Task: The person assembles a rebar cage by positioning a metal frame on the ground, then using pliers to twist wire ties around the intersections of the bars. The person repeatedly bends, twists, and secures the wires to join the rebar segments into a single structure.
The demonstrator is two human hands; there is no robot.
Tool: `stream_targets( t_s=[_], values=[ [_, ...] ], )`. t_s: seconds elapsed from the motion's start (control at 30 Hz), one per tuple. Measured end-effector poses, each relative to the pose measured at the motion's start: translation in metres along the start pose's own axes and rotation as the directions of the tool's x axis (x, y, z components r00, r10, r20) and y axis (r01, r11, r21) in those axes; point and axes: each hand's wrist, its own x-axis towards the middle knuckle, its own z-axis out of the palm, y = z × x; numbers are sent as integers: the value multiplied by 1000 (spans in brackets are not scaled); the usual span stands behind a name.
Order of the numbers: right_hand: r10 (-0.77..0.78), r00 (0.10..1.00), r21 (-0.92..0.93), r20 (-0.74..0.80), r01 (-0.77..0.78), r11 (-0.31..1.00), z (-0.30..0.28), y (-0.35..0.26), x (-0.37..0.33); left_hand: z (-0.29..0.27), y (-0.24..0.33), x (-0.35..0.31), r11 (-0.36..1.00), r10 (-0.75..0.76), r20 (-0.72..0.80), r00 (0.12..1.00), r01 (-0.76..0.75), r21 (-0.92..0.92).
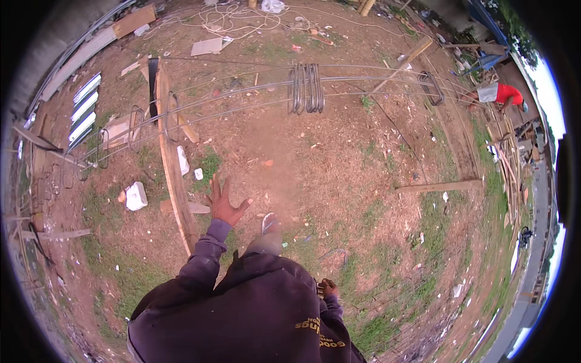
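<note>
My left hand (226, 203) is stretched out over the dirt with its fingers spread and nothing in it. Close to its left stands a long wooden plank (170, 157) on edge. My right hand (327, 288) hangs low beside my body, its fingers curled in; what they hold, if anything, is too small to make out. Ahead of both hands, long steel bars (242, 88) run across the scene. A bunch of bent steel stirrups (307, 89) hangs on them near the middle, and another bunch (432, 89) sits farther right. Neither hand touches the bars.
White blocks (136, 196) lie on the ground at the left. Another wooden beam (439, 186) lies to the right, and a slanted timber (402, 64) meets the bars. A person in a red shirt (508, 95) bends over at the far right. Tangled rope (230, 21) lies far ahead.
</note>
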Motion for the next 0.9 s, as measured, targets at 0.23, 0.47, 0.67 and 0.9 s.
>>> stream_targets(
  t_s=[0.23,0.47,0.67,0.9],
  values=[
    [-333,903,-303,272,409,861,-30,-192,111,-51,31,163,951,-146,-336,931,226,212],
    [-541,662,-255,519,724,641,24,-419,193,-68,-15,245,855,-278,-270,922,366,369],
    [-740,381,-333,554,916,223,107,-630,128,-63,-22,256,808,-316,-298,901,420,413],
    [-660,76,-247,747,954,-170,250,-756,-16,-57,-31,260,802,-332,-309,892,439,406]
  ],
)
